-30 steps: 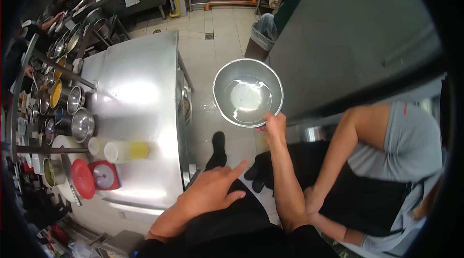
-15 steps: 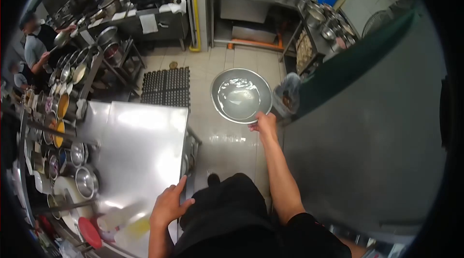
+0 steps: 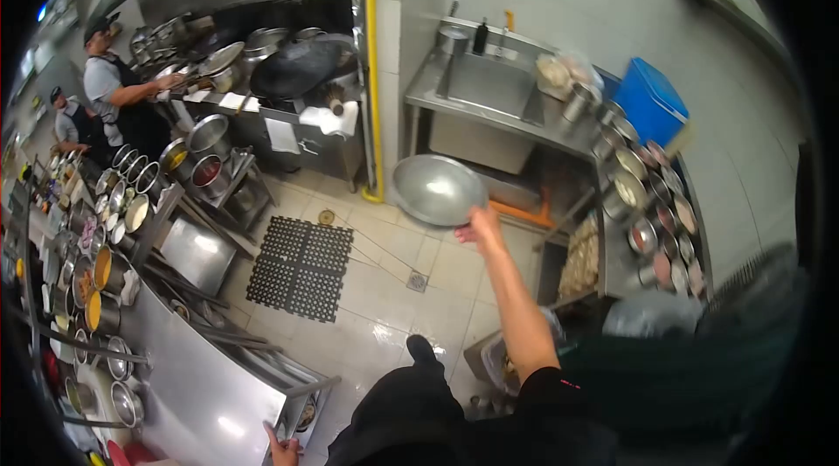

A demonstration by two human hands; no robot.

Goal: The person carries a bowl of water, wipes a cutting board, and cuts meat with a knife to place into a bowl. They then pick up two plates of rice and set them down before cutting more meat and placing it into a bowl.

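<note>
As we hold the metal bowl (image 3: 437,191) out, our right hand (image 3: 479,228) grips its rim!
Our left hand (image 3: 282,449), fingers parted, hovers by the steel table (image 3: 205,370).

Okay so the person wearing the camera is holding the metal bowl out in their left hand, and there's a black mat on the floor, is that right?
Not quite: the right hand holds the metal bowl; the left hand is beside the steel table. The head view shows this. The black mat is indeed on the floor.
</note>
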